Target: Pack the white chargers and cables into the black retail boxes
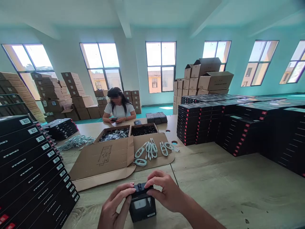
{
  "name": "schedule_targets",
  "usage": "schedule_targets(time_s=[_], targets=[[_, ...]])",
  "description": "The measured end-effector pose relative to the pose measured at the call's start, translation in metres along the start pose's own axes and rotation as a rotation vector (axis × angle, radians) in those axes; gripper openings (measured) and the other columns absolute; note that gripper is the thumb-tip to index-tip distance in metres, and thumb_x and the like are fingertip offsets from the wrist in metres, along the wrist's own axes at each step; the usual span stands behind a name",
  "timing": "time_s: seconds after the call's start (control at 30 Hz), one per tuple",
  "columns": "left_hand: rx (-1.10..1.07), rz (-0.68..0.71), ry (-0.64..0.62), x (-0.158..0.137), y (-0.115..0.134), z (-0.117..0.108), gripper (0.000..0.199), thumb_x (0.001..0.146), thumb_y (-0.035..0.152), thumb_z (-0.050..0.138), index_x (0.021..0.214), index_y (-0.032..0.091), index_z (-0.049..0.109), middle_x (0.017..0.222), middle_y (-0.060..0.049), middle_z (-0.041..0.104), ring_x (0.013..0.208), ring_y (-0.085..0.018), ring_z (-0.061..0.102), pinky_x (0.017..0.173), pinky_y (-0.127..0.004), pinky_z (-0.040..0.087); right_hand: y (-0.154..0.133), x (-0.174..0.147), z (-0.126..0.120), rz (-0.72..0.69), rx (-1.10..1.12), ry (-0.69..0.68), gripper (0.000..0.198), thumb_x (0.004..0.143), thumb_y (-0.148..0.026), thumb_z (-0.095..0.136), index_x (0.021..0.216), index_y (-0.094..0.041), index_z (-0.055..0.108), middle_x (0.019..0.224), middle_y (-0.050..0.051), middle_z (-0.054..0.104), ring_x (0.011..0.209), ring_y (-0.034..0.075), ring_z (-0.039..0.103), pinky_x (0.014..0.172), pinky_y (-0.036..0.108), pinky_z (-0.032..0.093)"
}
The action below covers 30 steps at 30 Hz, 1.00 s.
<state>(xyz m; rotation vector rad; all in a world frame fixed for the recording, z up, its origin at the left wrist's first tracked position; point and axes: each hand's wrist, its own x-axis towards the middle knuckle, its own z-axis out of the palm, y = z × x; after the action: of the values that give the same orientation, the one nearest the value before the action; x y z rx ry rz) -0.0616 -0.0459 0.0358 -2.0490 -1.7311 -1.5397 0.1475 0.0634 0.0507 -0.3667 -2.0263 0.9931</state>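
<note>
Currently, head view: both my hands are on a small black box (142, 216), right in front of me over the near part of the tabletop (221, 187); can't tell if its base touches. Left hand (116, 205) partly closed, fingers and thumb gripping the upper left corner. Right hand (168, 192) partly closed too, thumb and forefinger pinching the top right edge. Dark loop (139, 186) sticks up from the box top, between my hands. Front face shows a pale shape.

Beyond it: cardboard flaps (92, 165) lying flat, coiled white cables (150, 149) on the right one. Behind those, two open cartons (130, 131) side by side, full of small pieces, too small to identify. Black box stacks left (35, 168) and right (207, 127). Co-worker (121, 110) across from me, hands at a small dark item (114, 120).
</note>
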Motion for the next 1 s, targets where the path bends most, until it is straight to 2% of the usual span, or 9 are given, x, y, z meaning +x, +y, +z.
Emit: schedule_targets(time_s=[0.1,0.2,0.4,0.47,0.53,0.6,0.67,0.77,1.0], targets=[[0.003,0.021,0.004,0.009,0.005,-0.005,0.020,0.093,0.028,0.059,0.094,0.032,0.079,0.102,-0.003,0.080,0.093,-0.018,0.077,0.081,-0.024,0.062,-0.004,0.008,-0.004,0.090,0.075,-0.033,0.014,0.086,-0.022,0.073,0.095,-0.026,0.083,0.099,0.006,0.070,0.089,0.019,0.067,0.081,0.031,0.053],[0.007,0.014,-0.001,0.009,0.005,-0.006,0.020,0.093,0.028,0.060,0.094,0.031,0.079,0.102,-0.005,0.079,0.094,-0.019,0.077,0.081,-0.026,0.062,-0.007,0.011,-0.009,0.095,0.092,-0.070,0.012,0.085,-0.024,0.074,0.093,-0.026,0.083,0.097,0.006,0.069,0.087,0.020,0.067,0.076,0.031,0.054],[-0.010,-0.072,-0.062,-0.010,-0.009,0.001,0.025,0.093,0.032,0.055,0.099,0.030,0.079,0.120,-0.009,0.075,0.111,-0.026,0.072,0.093,-0.038,0.061,0.005,-0.007,-0.011,0.039,0.075,-0.128,0.022,0.091,-0.035,0.072,0.110,-0.031,0.081,0.118,0.009,0.071,0.111,0.025,0.067,0.094,0.039,0.054],[-0.025,-0.107,-0.033,-0.015,-0.010,0.012,0.032,0.093,0.032,0.056,0.120,0.030,0.073,0.137,-0.010,0.067,0.125,-0.029,0.065,0.103,-0.044,0.057,0.018,-0.009,-0.004,0.092,0.144,-0.023,0.025,0.092,-0.038,0.070,0.113,-0.030,0.080,0.119,0.010,0.073,0.111,0.026,0.067,0.091,0.038,0.055],[-0.045,-0.180,0.023,-0.019,-0.006,0.026,0.052,0.094,0.033,0.057,0.146,0.032,0.052,0.157,-0.010,0.049,0.139,-0.030,0.054,0.108,-0.047,0.053,0.030,-0.006,0.003,0.208,0.308,0.166,0.029,0.089,-0.045,0.072,0.110,-0.027,0.080,0.110,0.009,0.076,0.101,0.026,0.070,0.084,0.037,0.057],[-0.006,-0.234,0.070,-0.024,0.002,0.039,0.069,0.093,0.036,0.059,0.157,0.032,0.032,0.165,-0.011,0.034,0.147,-0.033,0.043,0.111,-0.051,0.050,0.038,0.002,0.007,0.336,0.522,0.346,0.040,0.079,-0.052,0.080,0.107,-0.024,0.080,0.099,0.008,0.077,0.089,0.024,0.071,0.078,0.038,0.059],[0.097,-0.201,0.085,-0.030,0.013,0.047,0.076,0.091,0.037,0.061,0.158,0.031,0.026,0.165,-0.013,0.031,0.150,-0.036,0.036,0.115,-0.056,0.045,0.038,0.009,0.005,0.415,0.683,0.441,0.049,0.070,-0.054,0.086,0.106,-0.022,0.079,0.090,0.005,0.077,0.082,0.023,0.070,0.075,0.038,0.059],[0.215,-0.110,0.094,-0.037,0.026,0.051,0.078,0.090,0.036,0.061,0.158,0.031,0.023,0.161,-0.014,0.034,0.148,-0.038,0.039,0.115,-0.059,0.043,0.028,0.015,-0.001,0.421,0.762,0.466,0.052,0.066,-0.053,0.089,0.105,-0.020,0.078,0.084,0.003,0.075,0.078,0.020,0.069,0.073,0.036,0.059],[0.226,-0.084,0.099,-0.042,0.036,0.051,0.082,0.085,0.035,0.067,0.155,0.032,0.025,0.154,-0.015,0.038,0.142,-0.040,0.043,0.110,-0.060,0.047,0.004,0.014,-0.009,0.348,0.679,0.456,0.042,0.072,-0.048,0.085,0.104,-0.021,0.080,0.076,0.000,0.070,0.071,0.015,0.061,0.064,0.027,0.053]])
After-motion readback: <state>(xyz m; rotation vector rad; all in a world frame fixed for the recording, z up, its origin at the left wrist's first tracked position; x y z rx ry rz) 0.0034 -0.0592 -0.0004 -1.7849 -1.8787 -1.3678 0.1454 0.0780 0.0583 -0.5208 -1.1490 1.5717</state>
